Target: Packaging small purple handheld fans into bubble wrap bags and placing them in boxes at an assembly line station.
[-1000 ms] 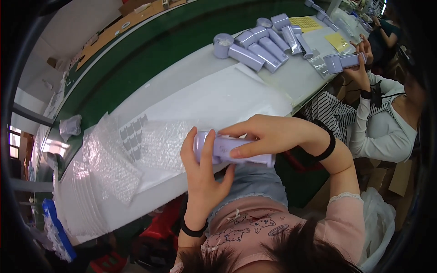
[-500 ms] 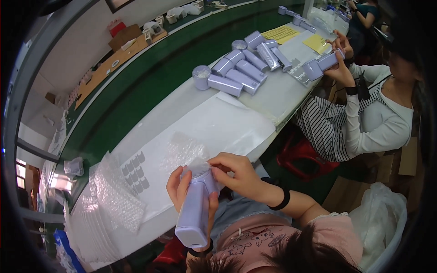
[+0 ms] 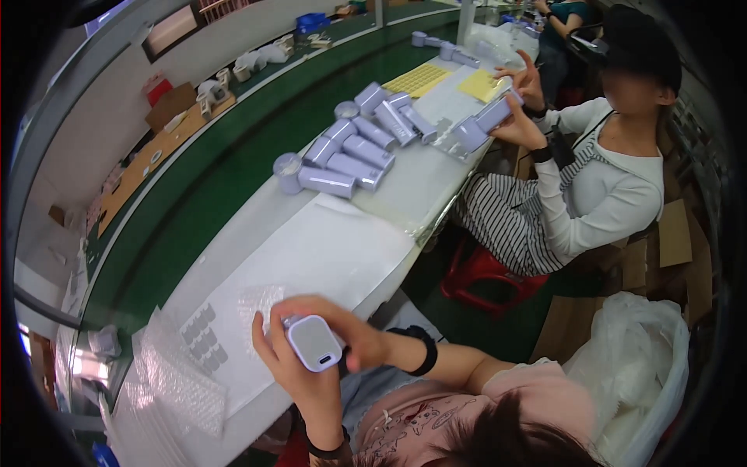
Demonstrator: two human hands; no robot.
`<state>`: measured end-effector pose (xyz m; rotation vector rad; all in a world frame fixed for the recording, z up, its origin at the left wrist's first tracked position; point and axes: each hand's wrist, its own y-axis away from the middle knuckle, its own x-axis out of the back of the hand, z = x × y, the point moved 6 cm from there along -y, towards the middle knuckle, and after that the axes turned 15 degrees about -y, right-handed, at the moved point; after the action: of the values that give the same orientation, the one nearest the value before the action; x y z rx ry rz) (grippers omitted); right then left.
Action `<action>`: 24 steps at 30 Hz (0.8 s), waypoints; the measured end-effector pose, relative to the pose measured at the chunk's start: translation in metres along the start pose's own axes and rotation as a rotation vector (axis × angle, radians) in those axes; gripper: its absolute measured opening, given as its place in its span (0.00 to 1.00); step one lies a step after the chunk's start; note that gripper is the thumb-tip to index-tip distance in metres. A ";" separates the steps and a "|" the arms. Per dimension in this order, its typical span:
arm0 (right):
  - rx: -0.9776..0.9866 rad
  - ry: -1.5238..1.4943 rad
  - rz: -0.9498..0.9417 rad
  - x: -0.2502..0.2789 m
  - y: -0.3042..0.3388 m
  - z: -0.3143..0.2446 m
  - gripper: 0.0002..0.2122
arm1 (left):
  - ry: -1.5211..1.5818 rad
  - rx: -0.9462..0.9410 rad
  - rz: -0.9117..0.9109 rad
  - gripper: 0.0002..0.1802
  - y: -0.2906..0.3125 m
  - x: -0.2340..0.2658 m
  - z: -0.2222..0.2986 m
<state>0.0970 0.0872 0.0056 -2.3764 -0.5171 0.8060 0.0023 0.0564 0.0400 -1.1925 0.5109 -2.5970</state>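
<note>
A lavender handheld device point(image 3: 313, 343), with a blocky handle and a small port in its end, is held in front of my body, its handle end turned up toward me. My left hand point(image 3: 303, 385) wraps round its side from below. Across its far side curl the fingers of my right hand point(image 3: 342, 323), slightly blurred; its thumb sits near the handle end. The device's head is mostly hidden behind the handle and my fingers. Just beyond my hands a small piece of bubble wrap point(image 3: 261, 298) lies on a white sheet point(image 3: 323, 249).
Several similar lavender devices point(image 3: 346, 156) lie grouped farther along the table. Bubble wrap sheets point(image 3: 179, 373) are stacked at the near left, beside grey stickers point(image 3: 204, 338). A co-worker point(image 3: 591, 171) at the right holds another device point(image 3: 486, 124). A clear plastic bag point(image 3: 638, 373) stands at my right.
The device has tipped so its handle end faces up toward me. My right hand has moved from pinching clear film at its head to curling over its far side. The view has shifted.
</note>
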 end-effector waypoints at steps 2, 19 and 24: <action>-0.005 0.062 -0.019 -0.003 0.013 0.014 0.29 | 0.025 0.053 -0.017 0.35 0.001 0.002 -0.003; -0.259 -0.784 0.090 0.012 -0.009 -0.024 0.49 | 0.401 -0.215 -0.229 0.13 0.015 0.023 -0.007; -0.378 -0.757 0.014 0.006 -0.004 -0.019 0.50 | 0.312 -0.353 -0.108 0.12 0.015 0.026 -0.004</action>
<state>0.1128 0.0857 0.0183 -2.3313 -1.0219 1.7567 -0.0167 0.0344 0.0493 -0.9249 1.0293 -2.8871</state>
